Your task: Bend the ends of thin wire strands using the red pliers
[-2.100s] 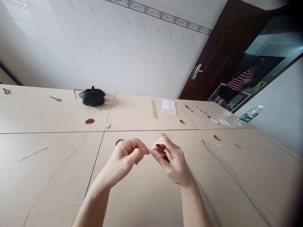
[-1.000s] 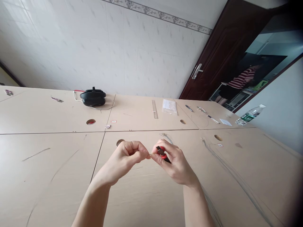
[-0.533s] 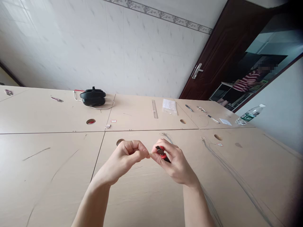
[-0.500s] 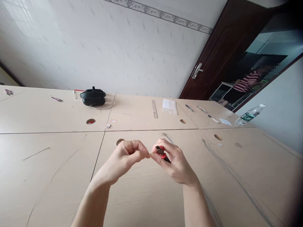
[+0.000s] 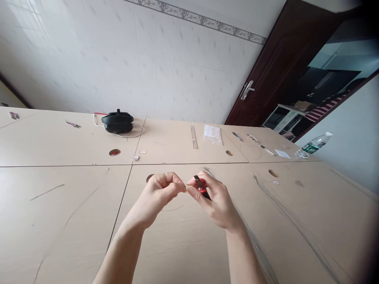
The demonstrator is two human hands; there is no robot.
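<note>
In the head view, the left hand (image 5: pixel 161 195) pinches thumb against forefinger, the other fingers curled in, gripping a tiny piece (image 5: pixel 186 187) too small to make out. It sits between the two hands, above the smooth, pale wood-grain table (image 5: pixel 177 252). The right hand (image 5: pixel 214 197) clasps small pliers (image 5: pixel 201 185) with dark metal jaws and red-and-black handles; its thumb and forefinger tips stand slightly parted just beside the piece. A hair-thin curved strand (image 5: pixel 173 210) shows below the left hand. Grey, wire-like bundles (image 5: pixel 290 213) run long and limp on the right, near a round-cut hole (image 5: pixel 273 173). Farther back are a rounded black case (image 5: pixel 118 121), a flat ruler (image 5: pixel 194 137) and a clear plastic packet (image 5: pixel 213 135).

The clear bottle (image 5: pixel 314 145) wears a green label with white marks; these and the writing on the red-edged tag (image 5: pixel 142 152) are too small to read.

Compared with half a second ago, the right fingertips have opened a little, and the striped sleeve (image 5: pixel 327 108) in the doorway has shifted lower, exposing more shelving (image 5: pixel 286 116).
</note>
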